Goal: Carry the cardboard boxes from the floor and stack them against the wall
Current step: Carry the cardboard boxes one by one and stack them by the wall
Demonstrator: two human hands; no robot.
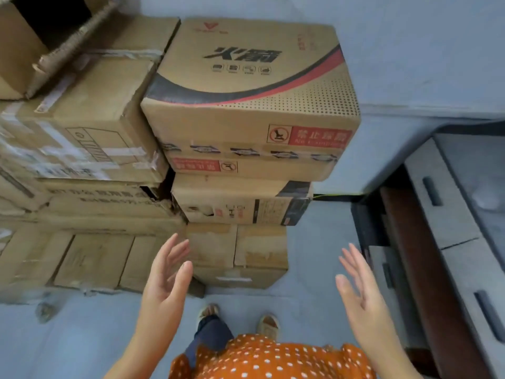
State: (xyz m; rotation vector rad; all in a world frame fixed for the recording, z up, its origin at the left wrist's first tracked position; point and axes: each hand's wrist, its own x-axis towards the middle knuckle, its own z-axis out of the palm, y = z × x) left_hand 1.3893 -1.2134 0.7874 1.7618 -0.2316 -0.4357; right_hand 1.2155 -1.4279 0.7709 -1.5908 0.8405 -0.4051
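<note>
Standing on the pale blue floor (82, 337) in tan shoes (269, 324) and an orange polka-dot top (273, 359), the person held both hands up in front of the stack. The left hand (166, 280) and the right hand (360, 288) were spread wide, palms facing each other, fingers straight and gripping nothing. Just beyond them a plain bottom box (240, 255) sat on the floor, with a smaller printed box (240, 203) on it. On top rested the large printed box (246, 105) (black and red curved stripes, a red no-stepping label on its near side), overhanging the ones beneath. Left of it, touching, stood a taller pile of taped boxes (82, 132), with an open box (41, 36) highest. A grey drawer cabinet (451, 214) stood to the right, against the pale blue wall (410, 50) behind everything.
</note>
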